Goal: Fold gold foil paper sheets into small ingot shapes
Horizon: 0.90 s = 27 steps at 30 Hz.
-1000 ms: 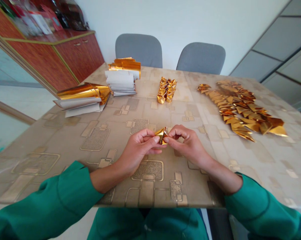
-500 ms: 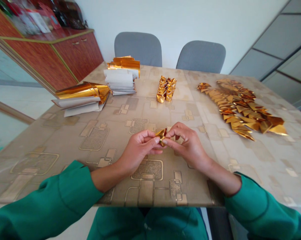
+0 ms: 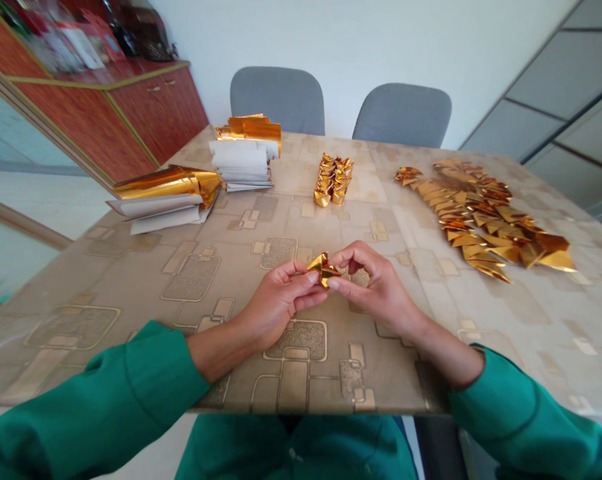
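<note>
A small folded piece of gold foil paper (image 3: 323, 270) sits between my fingertips above the middle of the table. My left hand (image 3: 275, 299) pinches its left side, and my right hand (image 3: 375, 283) pinches its right side. Farther off stands a cluster of folded gold foil ingots (image 3: 333, 180). To the right lies a wide spread of folded gold foil pieces (image 3: 481, 220). Two stacks of white-backed gold foil sheets (image 3: 243, 160) (image 3: 165, 199) rest at the far left.
The table has a beige patterned cover (image 3: 131, 287). Grey chairs (image 3: 277, 100) stand beyond its far edge, and a red-brown wooden cabinet (image 3: 155, 113) stands at back left. My green sleeves (image 3: 81, 407) enter from the lower corners.
The folded foil piece has turned slightly and risen a little between my fingers. My hands have shifted their grip on it, and my right fingers have lifted.
</note>
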Available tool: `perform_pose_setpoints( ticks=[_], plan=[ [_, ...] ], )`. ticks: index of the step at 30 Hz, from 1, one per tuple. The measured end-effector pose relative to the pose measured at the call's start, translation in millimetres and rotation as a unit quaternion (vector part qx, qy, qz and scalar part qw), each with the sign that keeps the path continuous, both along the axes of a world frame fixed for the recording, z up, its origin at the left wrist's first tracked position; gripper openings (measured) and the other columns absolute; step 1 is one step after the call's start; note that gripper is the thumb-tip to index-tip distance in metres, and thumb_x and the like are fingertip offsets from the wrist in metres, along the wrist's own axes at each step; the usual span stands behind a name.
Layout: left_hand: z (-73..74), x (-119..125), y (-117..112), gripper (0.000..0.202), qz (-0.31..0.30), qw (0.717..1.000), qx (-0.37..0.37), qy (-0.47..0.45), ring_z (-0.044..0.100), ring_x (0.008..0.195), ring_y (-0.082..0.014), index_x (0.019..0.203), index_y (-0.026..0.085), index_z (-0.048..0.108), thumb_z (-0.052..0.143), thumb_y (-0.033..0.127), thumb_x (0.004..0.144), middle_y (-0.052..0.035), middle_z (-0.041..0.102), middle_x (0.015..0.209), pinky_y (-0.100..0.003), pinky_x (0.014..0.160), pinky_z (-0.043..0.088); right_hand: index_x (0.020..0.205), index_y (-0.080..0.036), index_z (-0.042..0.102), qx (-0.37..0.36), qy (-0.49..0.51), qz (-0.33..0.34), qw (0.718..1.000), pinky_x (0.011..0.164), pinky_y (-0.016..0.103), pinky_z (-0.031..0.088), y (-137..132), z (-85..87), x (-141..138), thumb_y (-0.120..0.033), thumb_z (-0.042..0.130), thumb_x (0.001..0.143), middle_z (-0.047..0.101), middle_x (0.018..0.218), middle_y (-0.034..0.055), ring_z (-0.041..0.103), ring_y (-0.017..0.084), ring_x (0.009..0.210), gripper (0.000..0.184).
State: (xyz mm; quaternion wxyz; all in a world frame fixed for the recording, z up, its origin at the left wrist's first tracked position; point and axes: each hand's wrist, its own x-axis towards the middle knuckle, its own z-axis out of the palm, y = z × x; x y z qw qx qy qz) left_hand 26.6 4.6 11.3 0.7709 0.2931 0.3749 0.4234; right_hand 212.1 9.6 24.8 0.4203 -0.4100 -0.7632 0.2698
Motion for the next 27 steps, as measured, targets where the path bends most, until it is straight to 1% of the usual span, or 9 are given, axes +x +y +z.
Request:
perform_pose_setpoints(
  ticks=[3, 9, 15, 18, 20, 23, 27],
  plan=[
    [-0.1, 0, 0, 0.023, 0.006, 1.0, 0.007, -0.005, 0.071, 0.074, -0.0108, 0.079, 0.014, 0.06, 0.082, 0.022, 0.074, -0.0026, 0.074, 0.085, -0.022, 0.073, 0.058, 0.087, -0.021, 0.063, 0.001, 0.004, 0.002, 1.0, 0.067, 0.027, 0.043, 1, -1.9, 2, -0.025, 0.072, 0.085, 0.063, 0.084, 0.0007, 0.055, 0.014, 0.077, 0.01],
    [-1.8, -1, -1, 0.021, -0.001, 1.0, 0.01, 0.008, 0.07, 0.075, -0.0107, 0.082, 0.013, 0.063, 0.08, 0.02, 0.075, -0.0032, 0.074, 0.085, -0.022, 0.073, 0.059, 0.084, -0.02, 0.06, -0.091, 0.019, 0.008, 0.996, 0.065, 0.027, 0.044, 1, -10.0, 0, -0.025, 0.069, 0.086, 0.062, 0.081, -0.0004, 0.055, 0.013, 0.071, 0.01],
    [-2.6, 0, 0, 0.022, 0.002, 1.0, 0.0, -0.02, 0.07, 0.077, -0.0103, 0.078, 0.014, 0.061, 0.082, 0.017, 0.073, -0.0023, 0.074, 0.086, -0.023, 0.077, 0.058, 0.082, -0.022, 0.056, -0.116, 0.058, -0.008, 0.992, 0.064, 0.027, 0.044, -2, -10.3, -3, -0.031, 0.07, 0.084, 0.061, 0.078, -0.0015, 0.054, 0.013, 0.069, 0.017],
    [-3.2, 1, 0, 0.022, 0.005, 0.999, -0.003, -0.038, 0.069, 0.083, -0.0105, 0.082, 0.014, 0.064, 0.083, 0.018, 0.071, -0.0018, 0.074, 0.089, -0.024, 0.083, 0.057, 0.085, -0.022, 0.054, -0.13, 0.091, -0.025, 0.987, 0.062, 0.027, 0.043, -3, -10.0, -4, -0.035, 0.075, 0.079, 0.058, 0.077, -0.0022, 0.052, 0.013, 0.068, 0.025],
    [-4.3, 2, -1, 0.023, 0.015, 0.999, 0.006, -0.047, 0.068, 0.085, -0.0098, 0.083, 0.014, 0.065, 0.084, 0.019, 0.07, -0.0004, 0.073, 0.089, -0.024, 0.085, 0.056, 0.087, -0.022, 0.055, -0.145, 0.111, -0.024, 0.983, 0.063, 0.027, 0.043, -3, -10.5, -5, -0.038, 0.078, 0.076, 0.058, 0.079, -0.0019, 0.051, 0.013, 0.069, 0.03],
    [-6.4, 1, -2, 0.023, 0.017, 0.999, 0.02, -0.046, 0.067, 0.084, -0.0097, 0.08, 0.015, 0.066, 0.085, 0.022, 0.07, 0.0003, 0.072, 0.087, -0.023, 0.083, 0.055, 0.084, -0.021, 0.058, -0.179, 0.135, -0.006, 0.975, 0.065, 0.028, 0.043, -3, -12.1, -6, -0.041, 0.078, 0.076, 0.059, 0.078, -0.0017, 0.052, 0.013, 0.069, 0.03],
    [-6.5, 1, -2, 0.023, -0.009, 0.999, 0.016, -0.033, 0.067, 0.078, -0.0097, 0.082, 0.014, 0.068, 0.085, 0.023, 0.069, -0.0008, 0.072, 0.086, -0.023, 0.079, 0.055, 0.079, -0.02, 0.058, -0.202, 0.164, 0.004, 0.965, 0.063, 0.028, 0.042, -3, -13.8, -7, -0.041, 0.076, 0.078, 0.06, 0.074, -0.0018, 0.052, 0.012, 0.066, 0.028]
  ],
)
